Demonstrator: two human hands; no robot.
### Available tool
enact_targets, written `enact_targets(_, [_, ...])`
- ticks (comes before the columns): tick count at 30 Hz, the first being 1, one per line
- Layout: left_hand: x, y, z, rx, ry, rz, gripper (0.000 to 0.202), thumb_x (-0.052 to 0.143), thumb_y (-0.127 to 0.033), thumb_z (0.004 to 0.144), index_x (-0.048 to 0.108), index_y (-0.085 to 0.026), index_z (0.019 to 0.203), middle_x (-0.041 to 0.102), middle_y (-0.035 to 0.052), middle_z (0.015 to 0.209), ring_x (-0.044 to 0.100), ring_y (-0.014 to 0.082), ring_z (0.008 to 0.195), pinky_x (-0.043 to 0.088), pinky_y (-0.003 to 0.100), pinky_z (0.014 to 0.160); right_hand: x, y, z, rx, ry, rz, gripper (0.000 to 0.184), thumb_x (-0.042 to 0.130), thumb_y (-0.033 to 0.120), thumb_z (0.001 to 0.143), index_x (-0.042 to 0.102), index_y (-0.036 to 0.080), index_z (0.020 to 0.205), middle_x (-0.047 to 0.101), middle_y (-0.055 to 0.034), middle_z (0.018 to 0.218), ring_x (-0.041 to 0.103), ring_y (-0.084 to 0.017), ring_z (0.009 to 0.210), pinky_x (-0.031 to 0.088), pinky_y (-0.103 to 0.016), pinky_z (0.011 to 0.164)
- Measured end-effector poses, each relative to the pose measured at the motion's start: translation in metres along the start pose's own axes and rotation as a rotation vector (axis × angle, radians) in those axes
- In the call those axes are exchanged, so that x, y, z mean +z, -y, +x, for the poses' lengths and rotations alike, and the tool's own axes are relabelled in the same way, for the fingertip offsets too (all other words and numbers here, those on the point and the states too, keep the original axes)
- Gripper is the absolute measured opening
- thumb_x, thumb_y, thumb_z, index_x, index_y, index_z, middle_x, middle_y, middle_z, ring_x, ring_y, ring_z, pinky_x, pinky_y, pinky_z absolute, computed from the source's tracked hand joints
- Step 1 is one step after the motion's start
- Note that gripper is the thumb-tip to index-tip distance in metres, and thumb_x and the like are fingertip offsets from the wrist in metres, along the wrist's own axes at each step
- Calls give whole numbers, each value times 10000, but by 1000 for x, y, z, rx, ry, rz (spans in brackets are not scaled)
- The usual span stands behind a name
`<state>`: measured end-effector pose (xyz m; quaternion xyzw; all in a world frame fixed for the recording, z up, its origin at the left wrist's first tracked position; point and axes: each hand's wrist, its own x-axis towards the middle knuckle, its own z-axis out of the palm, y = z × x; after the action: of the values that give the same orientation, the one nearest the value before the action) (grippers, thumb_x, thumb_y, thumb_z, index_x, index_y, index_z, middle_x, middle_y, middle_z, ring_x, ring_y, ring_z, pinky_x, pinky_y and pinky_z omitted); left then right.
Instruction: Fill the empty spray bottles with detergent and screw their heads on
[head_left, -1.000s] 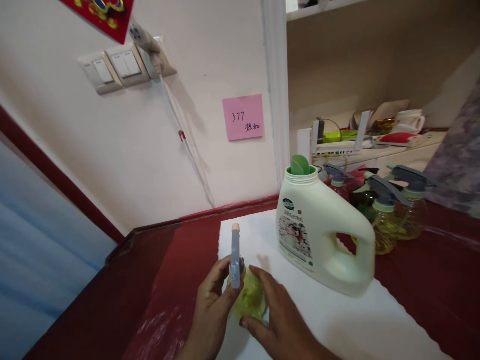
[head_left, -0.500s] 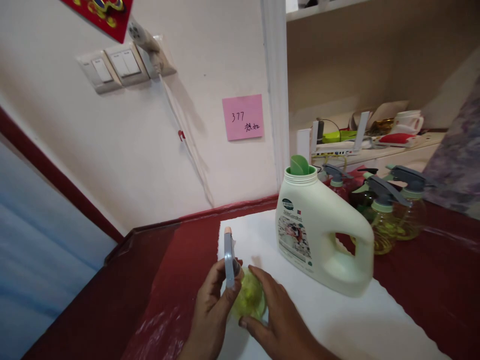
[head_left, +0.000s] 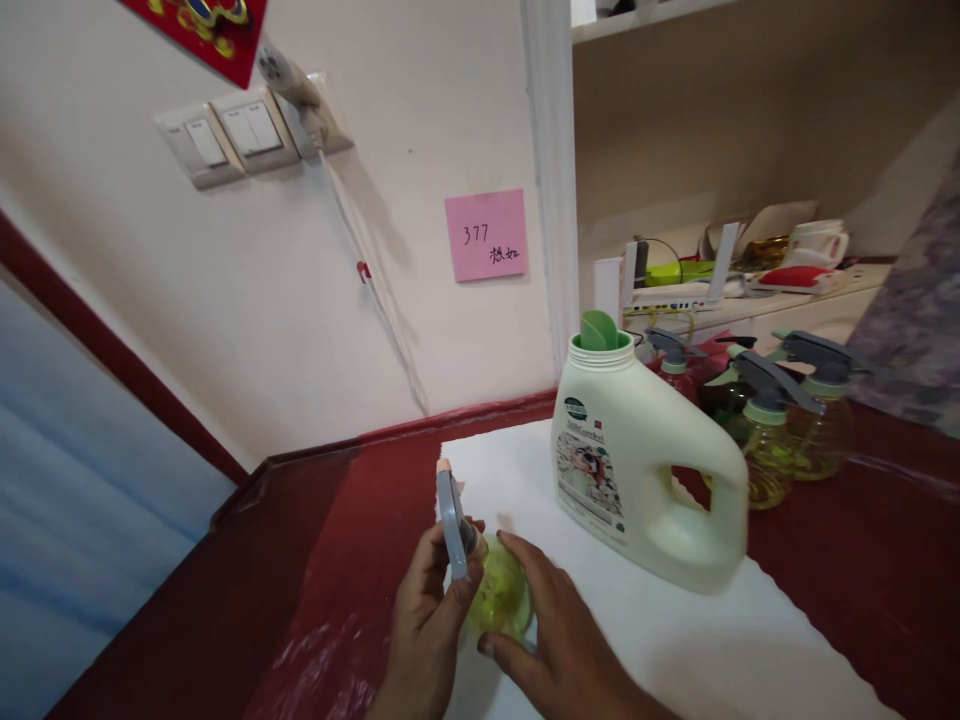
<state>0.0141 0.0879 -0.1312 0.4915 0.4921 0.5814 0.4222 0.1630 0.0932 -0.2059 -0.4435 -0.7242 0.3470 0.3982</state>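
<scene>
My left hand [head_left: 433, 610] is closed round the grey spray head [head_left: 453, 525] with its peach-coloured nozzle, gripping it near the collar. Below it, the yellow-green spray bottle [head_left: 501, 590] leans over the white sheet [head_left: 517, 460]. My right hand [head_left: 559, 625] holds that bottle from the right, thumb and fingers curved around its body. The head meets the bottle's neck, but my fingers hide whether it is fully screwed on. Just right of my hands stands a pale green jug [head_left: 645, 460], uncapped, with a green scoop [head_left: 598, 331] in its mouth.
Several other spray bottles [head_left: 769, 450] stand behind the jug on the dark red tabletop [head_left: 900, 560]. A white router [head_left: 671, 295] sits on the shelf beyond. On the wall are a pink note [head_left: 487, 235], light switches [head_left: 251, 128] and a plugged-in cable [head_left: 367, 275].
The spray head has turned a little, its nozzle end swinging left, along with my left hand's fingers. My right hand stays in place on the bottle.
</scene>
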Motion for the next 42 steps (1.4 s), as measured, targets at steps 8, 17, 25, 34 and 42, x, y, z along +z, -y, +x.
enact_targets(8, [0, -1, 1, -26, 6, 21, 354, 818, -475, 782, 725, -250, 1038, 726, 59, 1070, 650, 262, 1067, 517, 324, 929, 4, -6, 1, -36, -28, -2, 880, 674, 203, 716, 336, 185, 1528, 446, -149, 1573, 451, -325, 1406, 376, -516, 1156])
enact_targets(17, [0, -3, 1, -41, 20, 35, 349, 798, -484, 802, 729, -251, 1052, 719, 72, 1169, 636, 275, 1118, 515, 317, 932, 6, -7, 3, -19, -24, -5, 890, 682, 195, 698, 359, 192, 1527, 469, -148, 1559, 468, -336, 1395, 387, -526, 1153])
enact_targets(25, [1, -5, 1, -39, 39, 35, 346, 792, -479, 810, 724, -248, 1058, 719, 70, 1150, 633, 267, 1085, 504, 326, 933, 1, -2, 2, -9, -8, 9, 896, 678, 167, 695, 356, 183, 1530, 443, -144, 1580, 449, -326, 1412, 369, -504, 1169])
enact_targets(34, [-2, -3, 1, -20, 70, 35, 349, 788, -476, 816, 719, -260, 1081, 702, 41, 1033, 635, 241, 1033, 505, 305, 915, 4, -5, 2, -20, -24, 29, 873, 680, 188, 712, 356, 187, 1522, 457, -144, 1568, 450, -328, 1406, 366, -512, 1162])
enact_targets(42, [-10, 5, 9, -18, 137, 88, 402, 759, -509, 829, 711, -243, 1126, 705, 83, 1172, 618, 291, 1127, 500, 364, 956, 6, -6, 1, -29, -60, 42, 855, 676, 212, 720, 362, 201, 1516, 530, -133, 1494, 503, -329, 1339, 402, -503, 1120])
